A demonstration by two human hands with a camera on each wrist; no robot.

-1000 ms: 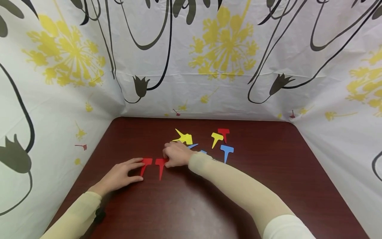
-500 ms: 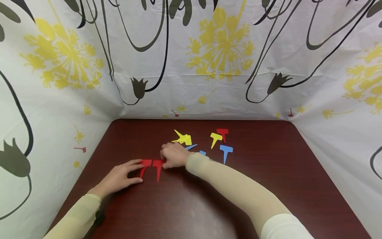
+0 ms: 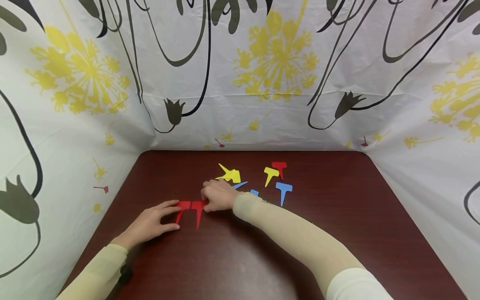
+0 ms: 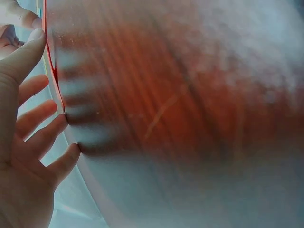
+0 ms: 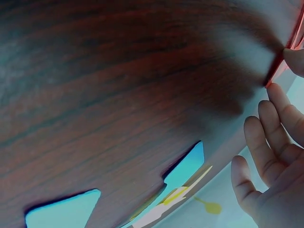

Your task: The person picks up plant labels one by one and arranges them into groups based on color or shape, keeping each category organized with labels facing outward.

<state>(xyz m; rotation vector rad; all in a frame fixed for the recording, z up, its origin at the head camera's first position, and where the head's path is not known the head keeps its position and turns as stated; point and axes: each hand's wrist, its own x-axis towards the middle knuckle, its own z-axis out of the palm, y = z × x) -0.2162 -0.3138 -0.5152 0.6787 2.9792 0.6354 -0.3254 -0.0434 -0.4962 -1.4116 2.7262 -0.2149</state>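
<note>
Two red T-shaped plant labels lie side by side on the dark wood table, stems toward me, heads nearly meeting. My left hand (image 3: 148, 221) rests at the left red label (image 3: 183, 205), fingers loosely extended over its head and thumb near the stem's tip. In the left wrist view its fingertips (image 4: 72, 151) touch the tabletop, spread apart. My right hand (image 3: 219, 195) pinches the outer end of the right red label (image 3: 198, 210) between thumb and forefinger. The right wrist view shows that red edge at the thumb (image 5: 295, 61), with the other fingers held loose.
Beyond my right hand lie overlapping yellow labels (image 3: 233, 176) and a partly covered blue label (image 3: 240, 185). Farther right are a yellow label (image 3: 271, 173), a red label (image 3: 281, 166) and a blue label (image 3: 283, 188). A patterned white cloth (image 3: 232, 112) walls the table (image 3: 232, 266).
My right hand has slid the right red label leftward, narrowing the gap to the left label to a thin line. The left hand stays in place; the head view has shifted slightly.
</note>
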